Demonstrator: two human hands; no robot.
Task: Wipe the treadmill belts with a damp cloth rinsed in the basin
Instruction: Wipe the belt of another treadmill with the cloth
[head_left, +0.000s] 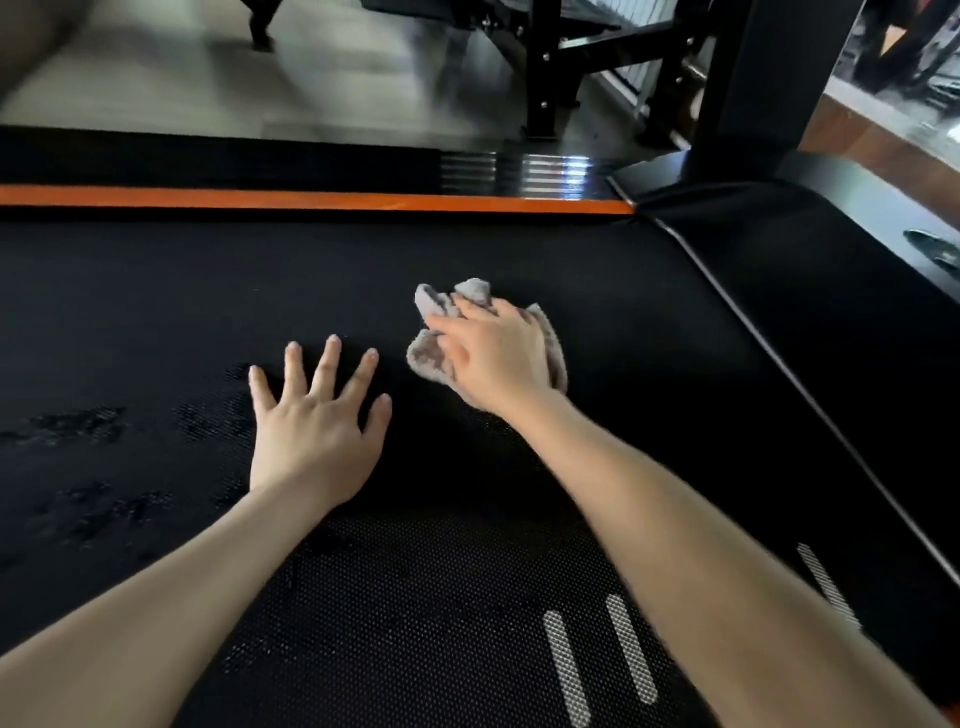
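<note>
My left hand (317, 426) lies flat on the black treadmill belt (649, 353), fingers spread wide and holding nothing. My right hand (496, 356) presses a bunched grey cloth (428, 358) onto the belt, fingers laid fairly straight across the fabric rather than wrapped round it. The cloth sits on the near side of the orange side rail (311, 199), well apart from it, toward the end where the rail meets the dark motor cover (779, 249). Wet-looking patches (78, 423) mottle the belt farther back along the rail, beyond my left hand, and I read that as ground already wiped. The strip between cloth and rail shows no such marks and, in my judgement, has yet to be covered. No basin is in view, so a rinse means leaving this spot. I put the job partway through this belt, with any other belts unseen.
</note>
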